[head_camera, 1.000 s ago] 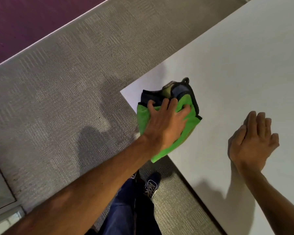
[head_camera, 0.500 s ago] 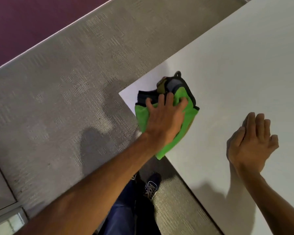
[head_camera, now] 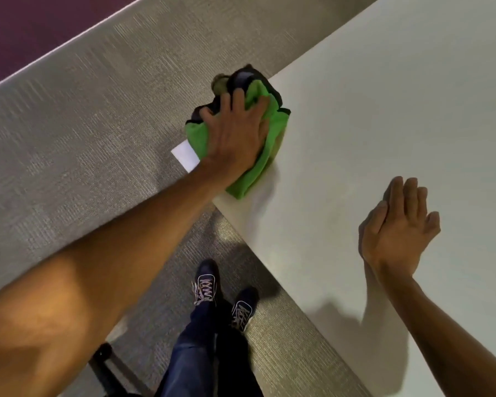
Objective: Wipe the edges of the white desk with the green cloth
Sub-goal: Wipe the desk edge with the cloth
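The white desk (head_camera: 384, 124) fills the right side of the view, its corner at the left. The green cloth (head_camera: 272, 133), bunched with dark trim at its far end, lies over the far edge of the desk near that corner. My left hand (head_camera: 235, 133) presses flat on top of the cloth with fingers spread, and part of the cloth hangs past the edge. My right hand (head_camera: 398, 227) rests flat on the desk top to the right, fingers apart, holding nothing.
Grey carpet (head_camera: 83, 138) surrounds the desk, with a purple area (head_camera: 26, 30) at the top left. My legs and dark laced shoes (head_camera: 205, 285) stand beside the near desk edge. A dark chair base part (head_camera: 103, 353) shows at the bottom left.
My left hand has slid the cloth from the left side edge around the corner to the far edge. The right hand stays planted on the desk.
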Tool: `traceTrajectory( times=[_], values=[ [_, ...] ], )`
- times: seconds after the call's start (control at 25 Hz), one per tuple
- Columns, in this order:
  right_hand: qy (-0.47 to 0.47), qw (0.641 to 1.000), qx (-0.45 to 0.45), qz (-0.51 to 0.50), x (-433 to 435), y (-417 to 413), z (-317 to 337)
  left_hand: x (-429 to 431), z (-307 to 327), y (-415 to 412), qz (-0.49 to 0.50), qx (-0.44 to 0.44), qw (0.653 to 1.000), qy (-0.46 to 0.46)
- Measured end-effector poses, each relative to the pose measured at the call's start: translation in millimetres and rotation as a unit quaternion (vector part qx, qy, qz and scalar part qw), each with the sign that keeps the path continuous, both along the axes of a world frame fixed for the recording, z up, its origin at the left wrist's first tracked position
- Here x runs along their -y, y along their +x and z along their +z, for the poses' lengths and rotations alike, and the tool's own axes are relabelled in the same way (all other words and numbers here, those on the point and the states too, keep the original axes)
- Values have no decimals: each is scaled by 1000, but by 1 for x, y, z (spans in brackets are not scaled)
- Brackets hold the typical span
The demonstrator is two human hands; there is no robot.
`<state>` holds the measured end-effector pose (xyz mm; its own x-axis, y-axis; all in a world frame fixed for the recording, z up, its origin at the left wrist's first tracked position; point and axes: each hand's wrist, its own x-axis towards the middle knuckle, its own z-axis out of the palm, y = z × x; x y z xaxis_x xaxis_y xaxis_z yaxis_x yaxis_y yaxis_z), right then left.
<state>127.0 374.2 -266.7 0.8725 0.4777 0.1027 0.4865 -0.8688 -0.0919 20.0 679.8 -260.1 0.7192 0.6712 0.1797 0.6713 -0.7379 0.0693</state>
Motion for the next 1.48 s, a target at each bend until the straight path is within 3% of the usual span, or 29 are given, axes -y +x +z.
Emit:
traceTrajectory(
  times=[0.08, 0.16, 0.24, 0.32, 0.4, 0.52, 0.6, 0.68, 0.84, 0.92, 1.08, 1.16, 1.36, 1.48],
  values=[
    [-1, 1000, -5, -2, 3, 0, -2, 35, 2, 3, -32, 10, 999, 16],
    [-2, 1000, -7, -4, 5, 0, -3, 99, 1, 7, -132, 28, 990, 49],
    [12, 1000, -16, -6, 7, 0, -3, 154, 3, 1, -255, 43, 966, 24],
    [22, 1000, -19, -6, 6, -2, -4, 157, -2, 3, -300, 65, 952, -6],
    [31, 999, -21, -5, 6, -2, -5, 122, -6, 31, -231, 61, 970, 36],
    [39, 999, -20, -9, 5, -1, -5, 36, -2, 96, -33, 63, 997, 43],
    [38, 999, -21, -8, 3, 0, -4, 9, 2, 107, 17, 46, 998, 45],
    [26, 999, -19, -11, 5, 1, -5, 26, 1, 102, -10, 51, 997, 52],
    [27, 999, -21, -13, 8, -1, -8, 122, 0, 57, -213, 55, 975, 17],
    [27, 999, -17, -10, 9, -1, -9, 126, -1, 52, -264, 32, 964, -2],
    [44, 999, -23, -2, 9, 0, -7, 68, -1, 105, -120, 30, 992, 35],
    [45, 999, -15, -2, 8, 0, -6, 31, 6, 118, -51, 5, 999, 12],
    [55, 998, -17, 7, 8, 0, -6, 11, -3, 13, -26, -17, 998, 50],
    [50, 999, -17, 4, 8, 1, -7, 12, 0, -43, 38, -34, 999, 13]
  ],
)
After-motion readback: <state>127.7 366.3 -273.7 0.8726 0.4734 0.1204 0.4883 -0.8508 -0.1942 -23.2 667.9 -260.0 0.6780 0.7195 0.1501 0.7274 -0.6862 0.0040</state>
